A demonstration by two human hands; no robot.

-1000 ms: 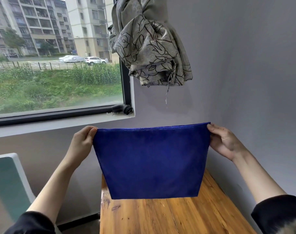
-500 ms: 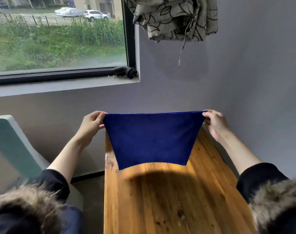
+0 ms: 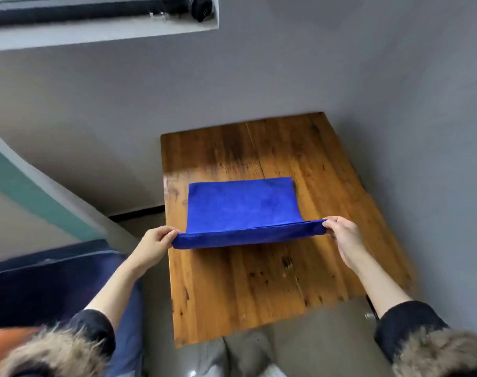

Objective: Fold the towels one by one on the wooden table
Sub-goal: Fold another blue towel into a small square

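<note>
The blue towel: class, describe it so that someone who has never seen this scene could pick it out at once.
Find the wooden table in the grey corner. The towel lies across its middle, its near edge lifted by the left hand and right hand. It is the only bright blue cloth there.

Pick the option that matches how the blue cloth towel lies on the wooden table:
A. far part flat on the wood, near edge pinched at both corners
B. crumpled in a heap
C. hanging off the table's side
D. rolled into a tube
A: the blue cloth towel lies flat at its far end on the wooden table, while the left hand and the right hand each pinch a near corner.
</note>
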